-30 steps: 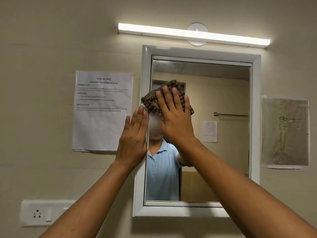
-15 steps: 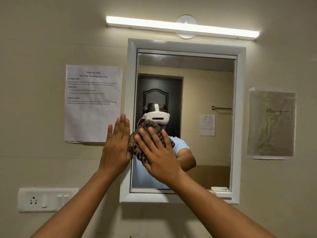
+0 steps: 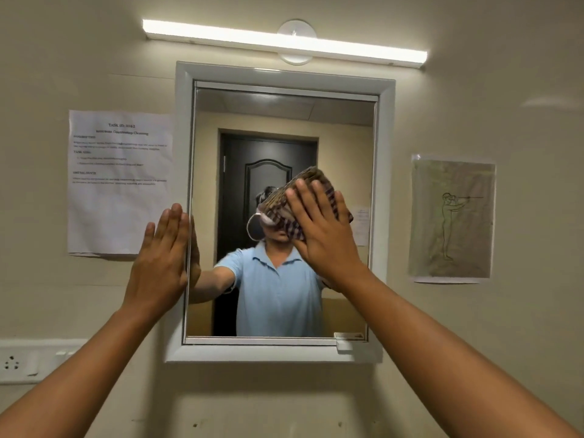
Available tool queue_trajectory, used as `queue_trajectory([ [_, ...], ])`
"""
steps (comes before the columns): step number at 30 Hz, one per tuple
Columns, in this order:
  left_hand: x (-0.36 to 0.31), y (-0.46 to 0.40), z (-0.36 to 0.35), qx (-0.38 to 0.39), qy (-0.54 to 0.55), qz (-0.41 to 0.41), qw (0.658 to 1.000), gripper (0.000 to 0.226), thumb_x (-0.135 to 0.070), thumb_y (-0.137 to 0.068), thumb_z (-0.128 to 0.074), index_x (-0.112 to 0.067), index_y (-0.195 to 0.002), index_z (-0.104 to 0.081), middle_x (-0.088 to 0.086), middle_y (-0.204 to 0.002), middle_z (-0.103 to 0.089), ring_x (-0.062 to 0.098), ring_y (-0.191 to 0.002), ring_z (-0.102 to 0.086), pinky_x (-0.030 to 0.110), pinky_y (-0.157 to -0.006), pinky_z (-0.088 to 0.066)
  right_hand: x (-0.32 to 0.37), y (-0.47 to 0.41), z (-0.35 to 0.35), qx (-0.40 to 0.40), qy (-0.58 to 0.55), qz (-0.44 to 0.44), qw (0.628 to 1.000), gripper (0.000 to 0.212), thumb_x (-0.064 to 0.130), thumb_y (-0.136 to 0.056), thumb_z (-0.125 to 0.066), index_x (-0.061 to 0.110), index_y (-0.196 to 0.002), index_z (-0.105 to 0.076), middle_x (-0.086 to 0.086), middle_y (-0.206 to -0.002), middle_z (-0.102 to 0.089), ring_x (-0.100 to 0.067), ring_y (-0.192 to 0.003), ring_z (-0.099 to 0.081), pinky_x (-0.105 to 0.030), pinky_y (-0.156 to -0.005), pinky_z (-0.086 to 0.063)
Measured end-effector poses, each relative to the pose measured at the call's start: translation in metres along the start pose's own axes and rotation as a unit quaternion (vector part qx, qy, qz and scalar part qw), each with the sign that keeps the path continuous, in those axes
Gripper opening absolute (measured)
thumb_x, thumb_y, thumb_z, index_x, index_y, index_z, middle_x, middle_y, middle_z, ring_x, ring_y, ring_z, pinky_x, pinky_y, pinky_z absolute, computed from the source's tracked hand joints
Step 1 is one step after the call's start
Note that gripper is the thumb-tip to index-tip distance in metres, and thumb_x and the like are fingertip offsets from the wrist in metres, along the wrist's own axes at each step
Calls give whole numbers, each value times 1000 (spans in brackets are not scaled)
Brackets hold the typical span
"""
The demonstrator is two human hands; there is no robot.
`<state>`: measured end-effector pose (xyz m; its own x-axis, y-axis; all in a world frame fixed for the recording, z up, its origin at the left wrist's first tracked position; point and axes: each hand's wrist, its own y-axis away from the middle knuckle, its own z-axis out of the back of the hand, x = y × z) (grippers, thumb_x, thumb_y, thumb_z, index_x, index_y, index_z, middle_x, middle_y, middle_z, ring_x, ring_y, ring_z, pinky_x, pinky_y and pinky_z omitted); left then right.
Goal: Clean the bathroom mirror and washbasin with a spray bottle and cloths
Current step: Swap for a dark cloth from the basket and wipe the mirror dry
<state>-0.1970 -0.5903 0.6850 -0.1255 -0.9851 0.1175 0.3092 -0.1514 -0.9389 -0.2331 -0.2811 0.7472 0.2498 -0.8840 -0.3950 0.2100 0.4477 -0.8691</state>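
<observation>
A white-framed mirror (image 3: 384,191) hangs on the beige wall straight ahead. My right hand (image 3: 322,229) presses a folded brown checked cloth (image 3: 301,188) flat against the glass, right of the mirror's middle, fingers straight. My left hand (image 3: 162,251) lies flat with straight fingers on the mirror's left frame edge. The glass reflects a person in a light blue shirt and a dark door. The spray bottle and washbasin are out of view.
A printed task sheet (image 3: 120,181) is taped to the wall left of the mirror, a drawing sheet (image 3: 452,218) to its right. A tube light (image 3: 284,42) runs above. A white socket plate (image 3: 34,360) sits low on the left wall.
My right hand slid the cloth from the mirror's lower left up and to the right across the glass. My left hand stayed flat on the left frame edge.
</observation>
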Motion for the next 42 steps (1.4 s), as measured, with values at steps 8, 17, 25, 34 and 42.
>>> queue_trajectory([
  [8, 0, 2, 0, 2, 4, 5, 1000, 74, -17, -89, -36, -9, -155, -3, 11, -164, -2, 27, -152, -4, 42, -123, -6, -10, 37, -8, -28, -26, -180, 983, 73, 48, -99, -30, 17, -159, -4, -10, -167, -2, -29, -154, 4, -55, -122, -7],
  [17, 6, 3, -1, -2, 36, -11, 999, 73, -16, -90, -31, -11, -155, -1, 11, -164, -2, 27, -152, -3, 50, -122, -15, 63, 114, -33, -14, -18, -261, 965, 90, 47, -92, -52, 13, -159, -3, -13, -167, 0, -34, -153, -1, -59, -120, -9],
  [25, 8, 6, -3, 4, 79, -18, 997, 66, -27, -93, -24, -6, -155, -10, 14, -163, -6, 27, -152, -4, 50, -121, -19, 98, 62, -29, 10, -22, -115, 993, 78, 47, -97, -44, 20, -159, -4, -8, -167, 3, -30, -154, 4, -56, -121, -1],
  [34, 17, 7, -7, -5, 105, -44, 994, 84, -11, -91, -60, -6, -154, -7, 15, -163, -5, 26, -152, -2, 40, -124, -6, 136, -72, -15, -12, -8, 13, 1000, 70, 49, -97, -36, 20, -159, -17, -7, -167, -10, -29, -154, -3, -58, -121, -5],
  [42, 19, 20, -9, 4, 121, -46, 992, 83, -4, -88, -62, -2, -154, -12, 16, -163, -4, 27, -152, -4, 49, -122, -13, 152, -27, -27, -10, -16, 36, 999, 63, 47, -103, -28, 18, -158, -19, -7, -166, -11, -28, -154, -4, -55, -122, -4],
])
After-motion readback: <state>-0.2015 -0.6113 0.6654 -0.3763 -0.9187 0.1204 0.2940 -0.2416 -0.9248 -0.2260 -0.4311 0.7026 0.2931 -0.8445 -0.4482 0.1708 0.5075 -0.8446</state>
